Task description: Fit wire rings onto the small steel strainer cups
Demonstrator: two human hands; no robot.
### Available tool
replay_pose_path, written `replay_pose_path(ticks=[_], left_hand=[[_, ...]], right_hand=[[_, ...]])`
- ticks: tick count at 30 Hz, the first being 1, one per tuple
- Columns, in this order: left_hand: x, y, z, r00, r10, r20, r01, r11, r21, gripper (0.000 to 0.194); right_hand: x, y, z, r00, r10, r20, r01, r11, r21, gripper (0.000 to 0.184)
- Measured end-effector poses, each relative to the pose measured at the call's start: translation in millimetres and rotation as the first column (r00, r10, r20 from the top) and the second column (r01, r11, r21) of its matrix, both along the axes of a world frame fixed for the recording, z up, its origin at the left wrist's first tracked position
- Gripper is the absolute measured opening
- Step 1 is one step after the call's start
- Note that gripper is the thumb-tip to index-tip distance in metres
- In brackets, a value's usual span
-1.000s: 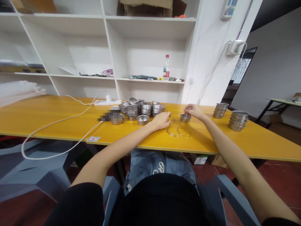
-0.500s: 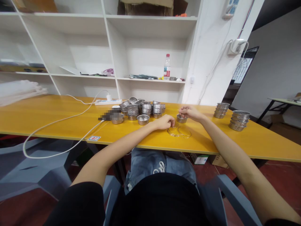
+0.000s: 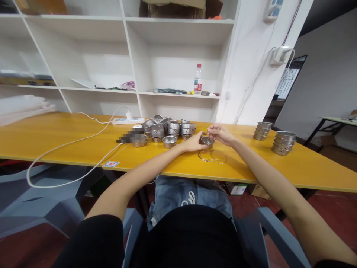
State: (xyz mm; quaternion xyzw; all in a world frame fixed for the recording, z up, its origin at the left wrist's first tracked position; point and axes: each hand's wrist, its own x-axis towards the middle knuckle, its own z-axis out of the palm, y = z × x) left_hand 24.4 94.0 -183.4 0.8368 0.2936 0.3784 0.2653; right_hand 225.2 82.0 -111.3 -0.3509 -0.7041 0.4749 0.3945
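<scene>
A small perforated metal cup [image 3: 207, 141] stands upright on the yellow table in front of me. My left hand [image 3: 196, 142] is wrapped around its left side, with the thumb and fingers at the wall. Just above the cup's right rim, my right hand [image 3: 220, 134] is closed in a pinch; whatever is in its fingertips is too small to make out. Several thin wire rings [image 3: 219, 157] lie flat on the table just nearer to me than the cup. Left of my left hand, one loose perforated cup [image 3: 170, 142] stands in front of a pile of similar cups [image 3: 173, 128].
Two stacks of perforated cups, a nearer stack [image 3: 283, 143] and a farther stack [image 3: 262, 131], stand at the right. A white cable [image 3: 64, 143] loops over the left table edge near a power strip [image 3: 128, 121]. Shelves with a bottle [image 3: 198, 80] rise behind.
The metal cup has shifted left and now sits in my left hand, which has moved from the wire rings to its side. My right hand has moved slightly left with it.
</scene>
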Motion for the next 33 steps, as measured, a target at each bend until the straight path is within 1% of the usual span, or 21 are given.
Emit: replay_pose_path(ticks=[2,3,7,11,15,19,26,33], left_hand=[[4.7,0.3,0.4,0.999,-0.012,0.048,0.014,0.999,-0.04,0.079],[6.7,0.5,0.8,0.997,-0.018,0.07,0.021,0.999,-0.05,0.081],[11.1,4.5,0.5,0.982,-0.05,0.181,0.057,0.998,-0.037,0.072],[9.9,9.8,-3.1,0.97,-0.039,0.242,0.053,0.997,-0.051,0.071],[6.7,9.5,-3.9,0.975,-0.014,0.22,0.027,0.998,-0.057,0.078],[4.4,4.8,-0.3,0.985,0.003,0.175,0.001,1.0,-0.027,0.078],[3.2,-4.4,6.7,0.986,0.034,0.161,-0.035,0.999,0.007,0.073],[2.0,-7.0,9.0,0.99,0.057,0.129,-0.061,0.998,0.025,0.072]], right_hand=[[2.7,1.7,0.4,1.0,-0.005,-0.001,0.005,1.0,0.006,0.049],[3.6,2.4,0.1,1.0,-0.003,-0.005,0.003,1.0,0.003,0.052],[2.4,3.7,-3.1,0.999,0.025,-0.023,-0.025,1.0,0.0,0.059],[-1.0,4.2,-5.0,1.0,0.012,-0.029,-0.012,1.0,0.02,0.056],[0.2,4.9,-2.5,0.996,-0.036,-0.086,0.041,0.997,0.064,0.058],[2.6,4.5,0.4,0.993,-0.048,-0.109,0.057,0.995,0.08,0.058],[3.4,8.0,-1.2,0.996,-0.057,-0.065,0.062,0.994,0.092,0.049],[4.2,11.3,-2.5,0.997,-0.066,-0.034,0.069,0.992,0.107,0.046]])
